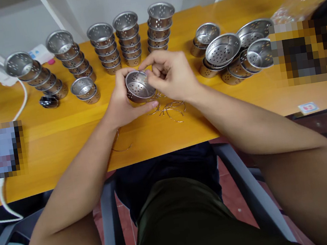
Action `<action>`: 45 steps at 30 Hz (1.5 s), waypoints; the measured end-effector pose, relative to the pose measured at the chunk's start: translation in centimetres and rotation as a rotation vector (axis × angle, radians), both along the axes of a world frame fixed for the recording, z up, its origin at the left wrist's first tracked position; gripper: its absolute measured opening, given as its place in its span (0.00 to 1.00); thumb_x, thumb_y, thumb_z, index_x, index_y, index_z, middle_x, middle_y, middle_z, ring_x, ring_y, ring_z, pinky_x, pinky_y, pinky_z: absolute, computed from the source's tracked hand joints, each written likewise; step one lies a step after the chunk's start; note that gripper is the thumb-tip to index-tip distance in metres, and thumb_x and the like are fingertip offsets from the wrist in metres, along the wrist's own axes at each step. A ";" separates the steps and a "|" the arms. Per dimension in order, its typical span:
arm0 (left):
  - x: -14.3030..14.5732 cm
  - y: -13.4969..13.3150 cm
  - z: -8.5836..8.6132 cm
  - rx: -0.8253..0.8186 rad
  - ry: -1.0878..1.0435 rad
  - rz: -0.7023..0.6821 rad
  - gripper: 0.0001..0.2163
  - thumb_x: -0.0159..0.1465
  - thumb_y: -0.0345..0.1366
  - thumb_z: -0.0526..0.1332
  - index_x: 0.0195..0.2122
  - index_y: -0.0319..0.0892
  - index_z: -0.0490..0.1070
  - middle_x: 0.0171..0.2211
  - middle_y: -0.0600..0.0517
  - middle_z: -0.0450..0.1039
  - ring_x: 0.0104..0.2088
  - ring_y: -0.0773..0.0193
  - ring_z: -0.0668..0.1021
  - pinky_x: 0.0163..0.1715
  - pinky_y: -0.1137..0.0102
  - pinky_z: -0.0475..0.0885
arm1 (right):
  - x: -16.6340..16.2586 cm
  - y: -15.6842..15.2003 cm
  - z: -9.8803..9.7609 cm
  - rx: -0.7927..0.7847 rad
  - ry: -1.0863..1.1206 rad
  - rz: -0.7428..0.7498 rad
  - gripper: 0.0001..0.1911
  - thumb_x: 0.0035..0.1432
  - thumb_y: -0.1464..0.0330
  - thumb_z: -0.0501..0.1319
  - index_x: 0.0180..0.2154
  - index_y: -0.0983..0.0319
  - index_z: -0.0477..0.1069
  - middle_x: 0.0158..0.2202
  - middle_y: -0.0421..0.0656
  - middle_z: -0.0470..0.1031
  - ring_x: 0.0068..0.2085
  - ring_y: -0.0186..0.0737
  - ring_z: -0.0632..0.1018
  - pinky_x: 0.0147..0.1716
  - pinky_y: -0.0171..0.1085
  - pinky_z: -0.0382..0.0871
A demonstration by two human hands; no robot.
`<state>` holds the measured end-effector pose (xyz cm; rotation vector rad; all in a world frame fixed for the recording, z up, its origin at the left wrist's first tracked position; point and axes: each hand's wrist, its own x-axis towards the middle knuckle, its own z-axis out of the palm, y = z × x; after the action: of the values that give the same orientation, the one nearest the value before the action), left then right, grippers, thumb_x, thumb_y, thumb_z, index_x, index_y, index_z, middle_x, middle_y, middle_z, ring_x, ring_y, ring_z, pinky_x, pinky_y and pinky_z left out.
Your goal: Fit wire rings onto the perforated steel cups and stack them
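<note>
A small perforated metal cup (139, 88) sits tilted in my left hand (124, 104), whose fingers and thumb wrap around its side. At the cup's right rim, my right hand (171, 74) pinches with thumb and fingertips. What lies between those fingertips is too small to make out. Below the cup, on the tabletop, lies a loose bunch of thin curved wires (175, 108), partly hidden by my hands. Another thin wire (124, 149) rests by my left forearm.
Several stacks of perforated cups (127, 31) stand along the back of the wooden table (72, 148). More cups and wider bowls (222, 50) lie at right near a clear bottle (293, 4). A phone (3, 150) with a white cable (4, 199) is at left.
</note>
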<state>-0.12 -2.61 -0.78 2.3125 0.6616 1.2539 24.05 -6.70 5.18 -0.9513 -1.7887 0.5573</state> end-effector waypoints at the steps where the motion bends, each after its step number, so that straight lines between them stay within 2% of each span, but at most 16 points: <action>1: 0.1 -0.1 0.0 0.004 -0.003 -0.005 0.57 0.53 0.72 0.91 0.74 0.57 0.65 0.67 0.44 0.77 0.70 0.34 0.85 0.74 0.41 0.85 | -0.1 -0.1 0.0 0.001 0.006 -0.004 0.08 0.74 0.60 0.78 0.46 0.53 0.83 0.27 0.36 0.62 0.30 0.43 0.68 0.36 0.45 0.75; 7: 0.7 -0.1 -0.6 0.073 -0.053 -0.054 0.58 0.57 0.81 0.83 0.75 0.55 0.62 0.65 0.44 0.76 0.66 0.37 0.86 0.72 0.42 0.84 | -0.6 -0.5 0.2 -0.002 0.006 -0.019 0.08 0.75 0.61 0.76 0.43 0.55 0.83 0.27 0.38 0.65 0.31 0.42 0.70 0.35 0.43 0.77; 12: 0.8 -0.3 -0.6 0.054 -0.048 -0.034 0.55 0.60 0.79 0.83 0.75 0.53 0.63 0.64 0.44 0.76 0.69 0.36 0.84 0.75 0.41 0.81 | -0.7 -0.4 0.0 -0.001 0.044 0.025 0.06 0.74 0.63 0.74 0.43 0.56 0.83 0.28 0.38 0.68 0.30 0.40 0.69 0.33 0.41 0.74; 15: 0.8 -0.2 -0.7 0.009 -0.055 -0.036 0.51 0.63 0.77 0.83 0.74 0.53 0.65 0.63 0.44 0.77 0.68 0.37 0.84 0.74 0.41 0.82 | -0.5 -0.3 0.2 -0.023 0.088 0.070 0.09 0.75 0.60 0.74 0.43 0.56 0.82 0.30 0.40 0.71 0.30 0.39 0.70 0.32 0.40 0.74; 17: 0.7 0.1 -1.0 -0.023 -0.076 -0.045 0.48 0.65 0.76 0.82 0.72 0.54 0.67 0.61 0.46 0.77 0.65 0.40 0.86 0.70 0.43 0.84 | -0.1 -0.3 0.7 -0.060 0.102 0.160 0.14 0.76 0.55 0.75 0.43 0.57 0.82 0.31 0.40 0.74 0.32 0.39 0.72 0.32 0.39 0.74; 21: 0.3 0.6 -1.5 -0.061 -0.137 -0.096 0.41 0.70 0.75 0.78 0.69 0.53 0.69 0.54 0.49 0.78 0.54 0.48 0.88 0.61 0.48 0.88 | 1.2 -0.2 1.8 -0.137 0.096 0.465 0.25 0.73 0.44 0.80 0.45 0.58 0.82 0.34 0.41 0.78 0.34 0.38 0.76 0.34 0.38 0.76; 24: 0.1 0.8 -1.7 -0.091 -0.141 -0.111 0.41 0.70 0.72 0.80 0.70 0.52 0.69 0.55 0.48 0.79 0.54 0.49 0.88 0.58 0.50 0.88 | 1.7 0.1 2.0 -0.172 0.133 0.592 0.31 0.67 0.40 0.85 0.44 0.59 0.81 0.35 0.41 0.79 0.33 0.37 0.77 0.35 0.38 0.79; 28: 0.0 1.3 -1.9 -0.037 -0.138 -0.142 0.45 0.66 0.69 0.85 0.73 0.55 0.68 0.59 0.48 0.81 0.55 0.49 0.88 0.56 0.50 0.90 | 1.6 0.4 1.5 -0.194 0.147 0.557 0.34 0.62 0.40 0.88 0.42 0.58 0.79 0.34 0.39 0.77 0.36 0.40 0.80 0.40 0.40 0.83; 33: 0.3 1.9 -2.0 0.121 -0.171 -0.135 0.43 0.68 0.72 0.82 0.72 0.56 0.67 0.56 0.49 0.82 0.48 0.54 0.87 0.45 0.53 0.89 | 1.3 0.5 0.9 -0.188 0.121 0.474 0.36 0.60 0.36 0.87 0.42 0.57 0.78 0.33 0.40 0.76 0.38 0.43 0.81 0.40 0.42 0.85; 36: 0.4 1.7 -1.7 0.100 -0.141 -0.129 0.41 0.71 0.72 0.79 0.73 0.56 0.66 0.57 0.48 0.81 0.50 0.52 0.87 0.46 0.51 0.90 | 1.3 0.4 0.8 -0.178 0.104 0.432 0.37 0.61 0.34 0.86 0.41 0.57 0.78 0.32 0.39 0.74 0.37 0.42 0.80 0.39 0.42 0.85; 42: 0.5 1.4 -1.4 0.124 -0.155 -0.114 0.42 0.69 0.74 0.80 0.72 0.58 0.66 0.56 0.47 0.81 0.47 0.51 0.85 0.44 0.48 0.90 | 1.0 0.2 1.1 -0.177 0.095 0.394 0.37 0.59 0.33 0.86 0.39 0.57 0.79 0.30 0.38 0.72 0.34 0.40 0.75 0.34 0.40 0.81; 45: 0.5 1.3 -1.5 0.114 -0.161 -0.108 0.42 0.70 0.74 0.78 0.72 0.56 0.66 0.56 0.47 0.80 0.48 0.51 0.86 0.45 0.49 0.89 | 0.9 -0.1 1.4 -0.184 0.113 0.399 0.37 0.58 0.34 0.87 0.38 0.57 0.80 0.30 0.38 0.73 0.32 0.38 0.73 0.33 0.40 0.79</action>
<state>0.35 -1.31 -2.23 2.2721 0.4151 1.4417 24.90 -6.82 6.54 -0.6670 -1.8561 1.0216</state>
